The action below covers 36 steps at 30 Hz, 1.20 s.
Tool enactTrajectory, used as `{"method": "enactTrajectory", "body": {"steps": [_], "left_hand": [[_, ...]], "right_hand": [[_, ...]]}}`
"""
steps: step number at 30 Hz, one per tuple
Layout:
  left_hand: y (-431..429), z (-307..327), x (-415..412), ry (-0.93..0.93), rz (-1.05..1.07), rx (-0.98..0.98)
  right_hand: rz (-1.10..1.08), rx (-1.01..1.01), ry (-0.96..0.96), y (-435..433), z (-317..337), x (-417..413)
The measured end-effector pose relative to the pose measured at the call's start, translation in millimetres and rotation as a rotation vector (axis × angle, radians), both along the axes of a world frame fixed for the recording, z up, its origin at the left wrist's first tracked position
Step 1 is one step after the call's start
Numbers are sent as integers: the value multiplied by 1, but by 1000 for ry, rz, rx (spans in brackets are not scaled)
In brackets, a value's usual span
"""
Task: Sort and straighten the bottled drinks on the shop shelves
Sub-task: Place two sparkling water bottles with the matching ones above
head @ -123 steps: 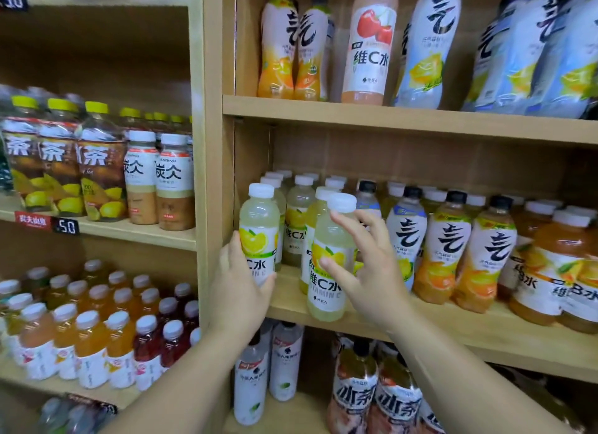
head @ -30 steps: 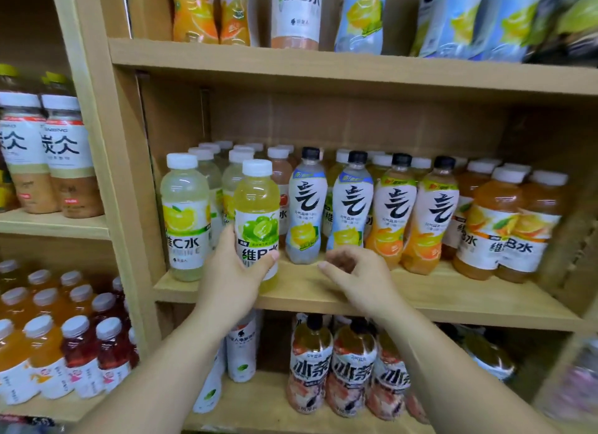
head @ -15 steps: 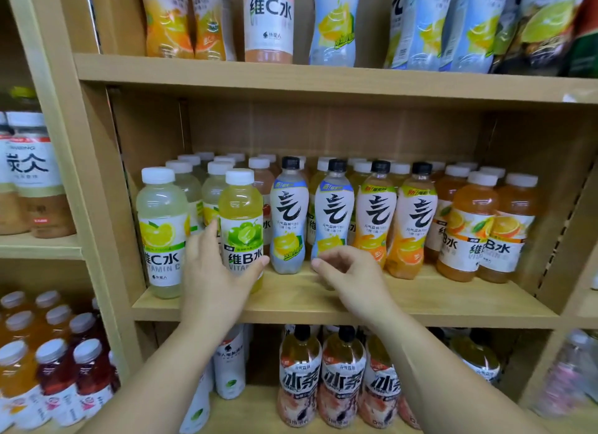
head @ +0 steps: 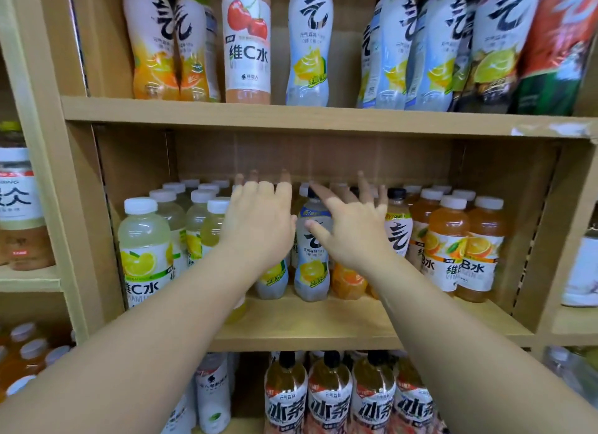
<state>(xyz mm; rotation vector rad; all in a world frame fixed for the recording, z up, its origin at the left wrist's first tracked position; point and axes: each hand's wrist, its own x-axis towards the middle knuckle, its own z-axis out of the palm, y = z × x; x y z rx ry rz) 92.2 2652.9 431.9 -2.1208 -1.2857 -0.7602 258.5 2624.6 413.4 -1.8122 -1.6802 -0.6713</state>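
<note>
Two empty, spread hands flank the upright lemon bottle [head: 312,265]: left hand [head: 259,226] beside it, right hand [head: 352,231] across its neck, nearer.

- left hand [head: 259,226]: fingertips smeared and doubled, can't tell if they touch any cap
- right hand [head: 352,229]: fingers blurred too, contact with the bottles behind unclear
- yellow-green bottle [head: 213,229]: mostly behind left wrist and forearm, label hidden
- lemon sparkling bottle [head: 312,271]: between the hands, neck and upper label partly covered
- orange sparkling bottle [head: 348,280]: only lower part shows under right wrist
- top-shelf bottles [head: 247,45]: caps cut by top edge, right-side ones blurred
- brown tea bottle [head: 19,207]: cut by left edge
- bottom-shelf tea bottles [head: 330,401]: bases cut by bottom edge
- white bottle [head: 582,271]: at right edge, cut off, blurred, kind unclear
</note>
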Motion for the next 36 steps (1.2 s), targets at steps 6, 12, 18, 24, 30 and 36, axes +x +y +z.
{"method": "enactTrajectory", "body": {"steps": [6, 12, 18, 24, 30, 36], "left_hand": [[24, 12, -7, 215, 186, -144], [12, 20, -6, 154, 50, -204], [-4, 4, -12, -65, -318, -236], [-10, -31, -9, -265, -565, -307], [-16, -47, 2, -260, -612, -298], [-14, -52, -11, -495, -638, -243]], "right_hand": [[77, -111, -88, 1, -5, 7], [153, 45, -89, -5, -18, 16], [306, 210, 42, -15, -48, 28], [435, 164, 312, -45, -58, 26], [414, 126, 386, -64, -53, 27], [391, 136, 429, -87, -52, 40]]}}
